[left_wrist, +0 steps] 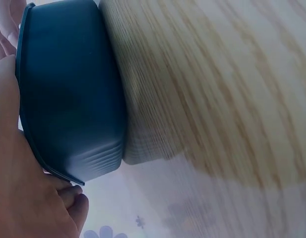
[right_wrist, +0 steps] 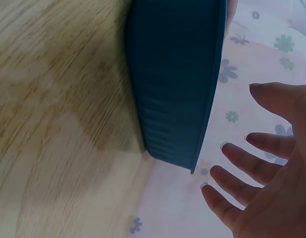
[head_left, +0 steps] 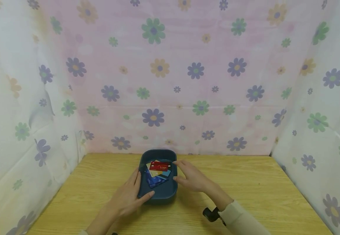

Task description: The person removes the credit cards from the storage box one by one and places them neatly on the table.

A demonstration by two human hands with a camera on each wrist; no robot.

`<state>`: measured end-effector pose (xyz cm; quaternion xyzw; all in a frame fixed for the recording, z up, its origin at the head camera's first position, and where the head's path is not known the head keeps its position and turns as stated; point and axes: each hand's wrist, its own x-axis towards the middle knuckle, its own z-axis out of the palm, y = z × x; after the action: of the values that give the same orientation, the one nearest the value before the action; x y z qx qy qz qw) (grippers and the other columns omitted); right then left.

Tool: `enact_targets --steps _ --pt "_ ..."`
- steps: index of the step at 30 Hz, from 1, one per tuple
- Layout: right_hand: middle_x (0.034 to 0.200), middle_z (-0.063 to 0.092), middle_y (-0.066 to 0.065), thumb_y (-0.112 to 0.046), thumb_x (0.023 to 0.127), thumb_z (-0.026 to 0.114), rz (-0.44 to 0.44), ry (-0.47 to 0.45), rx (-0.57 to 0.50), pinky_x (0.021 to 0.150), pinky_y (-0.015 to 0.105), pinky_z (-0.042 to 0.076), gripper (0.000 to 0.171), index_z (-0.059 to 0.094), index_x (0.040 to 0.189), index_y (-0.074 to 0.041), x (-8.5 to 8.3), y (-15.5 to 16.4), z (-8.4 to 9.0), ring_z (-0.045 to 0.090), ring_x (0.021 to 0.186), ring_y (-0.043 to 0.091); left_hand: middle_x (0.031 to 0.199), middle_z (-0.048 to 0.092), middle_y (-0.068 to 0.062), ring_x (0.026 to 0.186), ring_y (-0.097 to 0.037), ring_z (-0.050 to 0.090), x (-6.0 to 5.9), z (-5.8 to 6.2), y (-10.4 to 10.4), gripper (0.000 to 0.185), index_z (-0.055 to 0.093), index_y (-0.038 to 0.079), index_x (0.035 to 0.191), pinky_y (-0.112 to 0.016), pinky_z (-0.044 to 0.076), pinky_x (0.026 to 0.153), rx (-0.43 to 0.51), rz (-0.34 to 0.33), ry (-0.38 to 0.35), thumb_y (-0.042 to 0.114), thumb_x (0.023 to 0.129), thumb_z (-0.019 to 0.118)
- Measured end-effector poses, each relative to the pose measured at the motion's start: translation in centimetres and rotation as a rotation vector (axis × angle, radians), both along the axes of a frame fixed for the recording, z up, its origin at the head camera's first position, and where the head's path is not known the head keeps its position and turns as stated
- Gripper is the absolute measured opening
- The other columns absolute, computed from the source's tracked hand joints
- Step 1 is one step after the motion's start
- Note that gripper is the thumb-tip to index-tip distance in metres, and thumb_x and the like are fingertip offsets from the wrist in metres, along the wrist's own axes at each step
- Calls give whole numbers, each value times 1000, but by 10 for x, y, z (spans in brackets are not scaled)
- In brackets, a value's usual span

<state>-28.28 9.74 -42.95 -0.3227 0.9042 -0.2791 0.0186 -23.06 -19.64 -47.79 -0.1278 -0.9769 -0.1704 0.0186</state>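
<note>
A dark blue tray point(head_left: 160, 195) sits on the wooden table point(head_left: 261, 189) near the back wall and holds several cards point(head_left: 158, 171), a red one marked VIP on top. My left hand point(head_left: 129, 195) holds the tray's near-left corner, with the fingers along the left wall and the thumb over the front rim. In the left wrist view the palm of the left hand point(left_wrist: 24, 198) lies against the tray point(left_wrist: 68, 99). My right hand point(head_left: 190, 178) hovers open at the right rim; its spread fingers point(right_wrist: 252, 173) stand just off the tray point(right_wrist: 172, 74).
Flowered cloth walls point(head_left: 170, 81) close in the table at the back and on both sides. A black strap mount point(head_left: 211, 213) sits on my right wrist. Bare wood lies to the left, to the right and in front of the tray.
</note>
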Motion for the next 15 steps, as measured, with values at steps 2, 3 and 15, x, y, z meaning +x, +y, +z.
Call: enact_targets --steps 2,3,15 --pt "152 48 15 -31 103 63 4 3 -7 110 55 43 59 43 154 -8 1 -2 0 48 139 34 170 10 -20 152 -43 26 0 0 1 110 20 -3 161 -60 35 115 3 4 0 80 93 45" --pt "152 48 15 -31 103 63 1 4 -9 110 55 43 59 43 154 -8 2 -3 0 48 139 34 170 10 -21 151 -43 27 0 0 1 110 20 -3 161 -60 35 114 5 6 -3 79 93 45" --pt "151 46 20 -23 101 66 -5 -6 -120 110 56 43 59 43 152 -1 -7 -30 0 47 138 38 170 7 -22 145 -46 37 0 5 3 110 20 -6 160 -59 41 110 30 -2 -57 77 93 48"
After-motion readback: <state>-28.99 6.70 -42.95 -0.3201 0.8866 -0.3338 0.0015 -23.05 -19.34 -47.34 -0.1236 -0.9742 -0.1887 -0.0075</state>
